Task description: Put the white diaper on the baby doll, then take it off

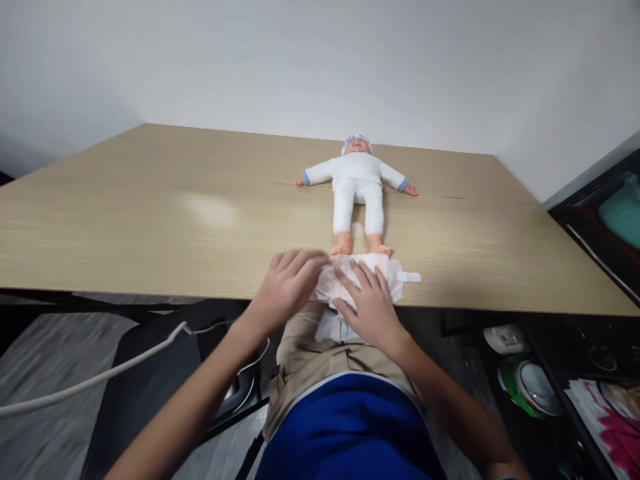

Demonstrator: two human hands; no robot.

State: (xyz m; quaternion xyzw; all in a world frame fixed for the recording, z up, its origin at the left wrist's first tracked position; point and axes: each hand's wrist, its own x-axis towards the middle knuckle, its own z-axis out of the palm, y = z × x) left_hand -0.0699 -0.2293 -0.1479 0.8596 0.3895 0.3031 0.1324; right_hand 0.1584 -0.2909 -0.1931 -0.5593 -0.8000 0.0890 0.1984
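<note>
A white disposable diaper (397, 283) lies spread at the table's front edge, and part of it hangs over toward my lap. One white fastening tab (412, 277) sticks out to its right. My right hand (373, 303) rests flat on the diaper with its fingers spread. At the diaper's left side is my left hand (290, 283), its fingers bent toward the diaper; motion smears their tips, so I cannot tell whether they grip it. Just beyond the diaper a baby doll (357, 170) in a white suit and cap lies on its back, arms stretched out, feet close to the diaper.
The wooden table (125, 220) reaches back to a white wall (300, 60). A white cable (100, 380) runs above a black chair (145, 387) at the lower left. Below right, a dark shelf holds a round container (537, 387) and papers (593, 413).
</note>
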